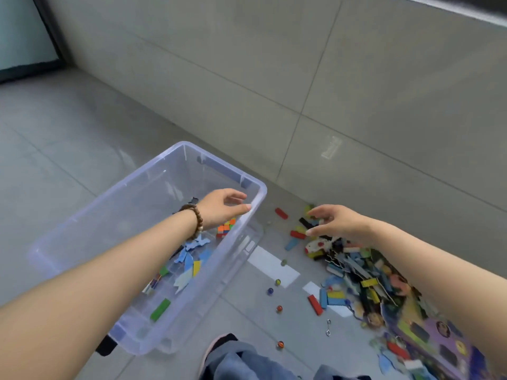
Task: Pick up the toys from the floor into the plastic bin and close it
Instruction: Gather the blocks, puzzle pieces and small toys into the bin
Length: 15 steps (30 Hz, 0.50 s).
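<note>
Many flat blocks (336,294) lie beside a clear plastic bin (82,231).

You see a clear lilac-tinted plastic bin (82,229), a multicoloured puzzle cube (226,229), a green rectangular block (160,309), a red oblong block (315,305), grey floor tiles (68,127) and perhaps a purple printed board (432,326).
</note>
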Available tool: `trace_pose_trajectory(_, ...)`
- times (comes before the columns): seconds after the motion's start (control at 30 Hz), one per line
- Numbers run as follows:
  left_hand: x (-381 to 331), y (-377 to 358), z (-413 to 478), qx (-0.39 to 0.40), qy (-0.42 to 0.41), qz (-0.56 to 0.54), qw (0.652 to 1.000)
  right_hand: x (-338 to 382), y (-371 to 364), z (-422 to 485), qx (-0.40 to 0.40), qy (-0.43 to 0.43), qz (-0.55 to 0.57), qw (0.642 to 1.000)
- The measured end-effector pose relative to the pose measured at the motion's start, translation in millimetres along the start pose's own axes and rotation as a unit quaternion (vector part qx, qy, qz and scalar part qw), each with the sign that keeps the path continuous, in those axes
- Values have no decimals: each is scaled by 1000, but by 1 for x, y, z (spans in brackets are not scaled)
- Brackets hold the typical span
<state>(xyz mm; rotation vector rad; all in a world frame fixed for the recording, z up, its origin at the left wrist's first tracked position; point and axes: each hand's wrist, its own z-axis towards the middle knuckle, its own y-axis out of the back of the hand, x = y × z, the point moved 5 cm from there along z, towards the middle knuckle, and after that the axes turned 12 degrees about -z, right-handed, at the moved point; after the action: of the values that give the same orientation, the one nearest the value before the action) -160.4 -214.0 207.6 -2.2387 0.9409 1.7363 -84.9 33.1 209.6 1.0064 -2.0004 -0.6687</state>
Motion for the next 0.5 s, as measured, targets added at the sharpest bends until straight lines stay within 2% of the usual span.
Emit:
trace_pose_trajectory(0.1,-7,-57,21,46,-21,29,998,-56,-8,-11,20,-40,-12,999)
trace_pose_trajectory(0.23,24,-138,45,129,-10,147,981,-130,-46,-16,54,-75,-29,995)
trace_pose_trajectory(0.37,91,-195,67,191,33,265,945,-189,-98,-9,64,-86,-9,994)
trace_pose_trajectory(0.5,159,-218,74,232,31,375,897,-220,-151,5,48,-71,50,995)
